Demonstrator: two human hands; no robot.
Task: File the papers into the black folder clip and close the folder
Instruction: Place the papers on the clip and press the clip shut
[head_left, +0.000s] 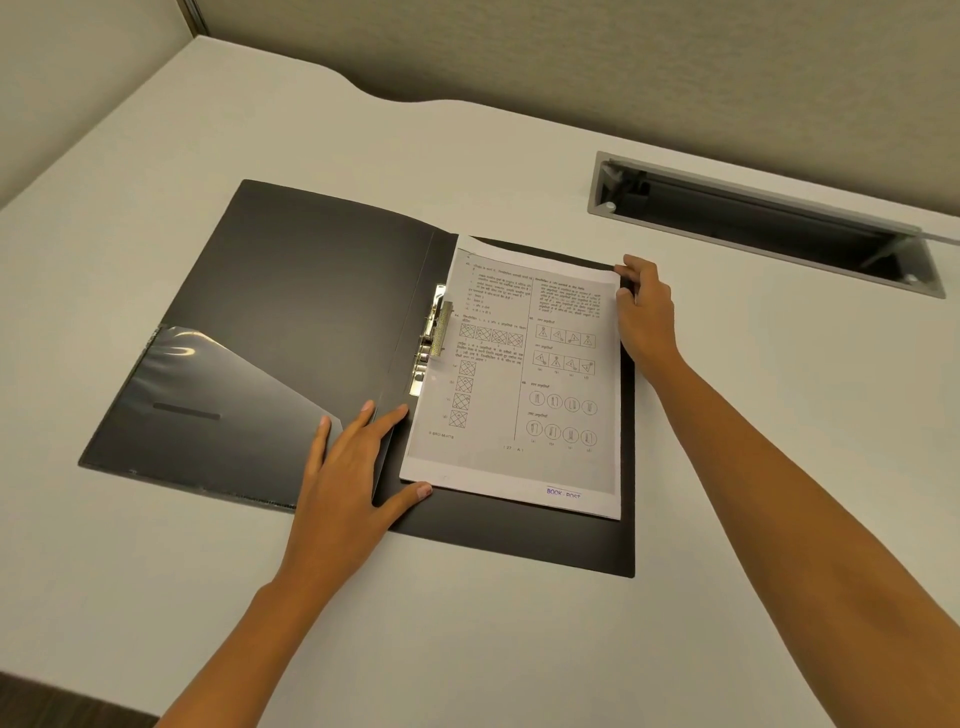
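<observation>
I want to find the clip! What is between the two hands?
In the head view, the white printed papers lie between the left hand and right hand, with the shiny metal clip on the papers' left edge.

We are seeing a pale grey, smooth surface (208, 597) carrying an opened black plastic folder (291, 291) lying flat, with a recessed grey metal cable tray (769, 223) sitting beyond it.

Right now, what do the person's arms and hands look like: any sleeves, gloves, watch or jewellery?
Both arms are bare as far as the view shows them, with no sleeves visible. The left hand and the right hand wear no gloves. No watch, bracelet or ring is visible on either wrist or on the fingers that show. No markings or tattoos can be seen.
</observation>
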